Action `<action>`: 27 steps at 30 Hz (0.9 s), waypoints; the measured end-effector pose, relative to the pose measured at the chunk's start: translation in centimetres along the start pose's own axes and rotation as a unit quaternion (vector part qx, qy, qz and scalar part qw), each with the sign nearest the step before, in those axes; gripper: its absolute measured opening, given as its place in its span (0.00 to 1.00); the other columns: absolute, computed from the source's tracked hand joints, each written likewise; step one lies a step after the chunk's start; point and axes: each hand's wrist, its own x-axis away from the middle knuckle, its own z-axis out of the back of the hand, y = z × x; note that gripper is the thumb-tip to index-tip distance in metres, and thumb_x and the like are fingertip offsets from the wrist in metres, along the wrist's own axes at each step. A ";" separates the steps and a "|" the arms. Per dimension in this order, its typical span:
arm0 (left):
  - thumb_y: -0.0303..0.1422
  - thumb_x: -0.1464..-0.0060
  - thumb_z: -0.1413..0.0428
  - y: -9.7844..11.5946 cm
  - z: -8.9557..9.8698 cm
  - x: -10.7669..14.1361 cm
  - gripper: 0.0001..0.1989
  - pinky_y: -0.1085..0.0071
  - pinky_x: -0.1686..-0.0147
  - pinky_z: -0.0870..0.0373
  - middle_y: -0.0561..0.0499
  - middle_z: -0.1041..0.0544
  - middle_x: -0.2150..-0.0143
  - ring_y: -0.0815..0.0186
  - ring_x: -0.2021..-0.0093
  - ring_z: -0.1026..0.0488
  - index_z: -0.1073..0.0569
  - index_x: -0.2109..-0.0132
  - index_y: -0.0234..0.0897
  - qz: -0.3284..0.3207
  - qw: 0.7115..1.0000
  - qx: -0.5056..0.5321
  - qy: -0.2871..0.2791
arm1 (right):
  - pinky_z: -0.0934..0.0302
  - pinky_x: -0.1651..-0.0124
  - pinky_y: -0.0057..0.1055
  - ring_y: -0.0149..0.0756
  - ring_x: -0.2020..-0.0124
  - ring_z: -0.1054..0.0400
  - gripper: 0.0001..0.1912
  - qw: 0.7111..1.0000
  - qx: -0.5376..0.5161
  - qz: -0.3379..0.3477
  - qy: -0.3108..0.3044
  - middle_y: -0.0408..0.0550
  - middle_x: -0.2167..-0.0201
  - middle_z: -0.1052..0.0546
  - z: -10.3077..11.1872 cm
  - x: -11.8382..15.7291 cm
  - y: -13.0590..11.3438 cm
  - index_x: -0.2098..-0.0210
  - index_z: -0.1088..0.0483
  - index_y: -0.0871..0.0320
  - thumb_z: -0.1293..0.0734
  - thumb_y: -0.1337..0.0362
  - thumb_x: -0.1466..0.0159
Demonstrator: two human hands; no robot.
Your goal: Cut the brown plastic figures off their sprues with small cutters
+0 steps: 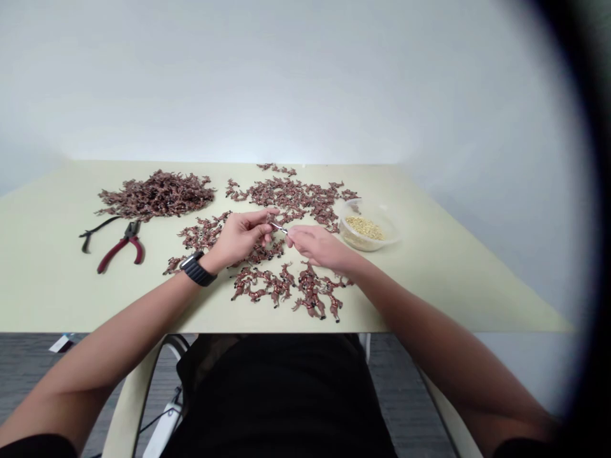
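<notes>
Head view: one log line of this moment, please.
left hand: pinching brown piece; right hand: holding slim metal tool; red-handled pliers: on table; gold bits: in clear tub

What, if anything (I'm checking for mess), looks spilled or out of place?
Nothing clearly stands out: the gold bits sit inside the tub, the pliers lie on the table, and brown figures lie heaped or loosely spread.

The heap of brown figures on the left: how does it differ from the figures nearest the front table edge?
The heap is piled thickly; the near figures lie in a thin layer. The heap looks like one dense mass, while gaps show between the near figures. The heap sits farther back than the near figures. Both are brown and rest on the pale tabletop.
</notes>
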 end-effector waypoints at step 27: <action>0.47 0.33 0.41 0.3 -0.2 -0.2 0.20 0.72 0.66 0.27 0.45 0.18 0.68 0.67 0.69 0.24 0.16 0.55 0.32 0.036 0.992 0.081 -0.088 | 0.47 0.62 0.33 0.37 0.66 0.35 0.12 0.922 0.290 0.203 0.156 0.49 0.62 0.25 0.4 0.1 0.6 0.56 0.29 0.57 0.38 0.55 0.27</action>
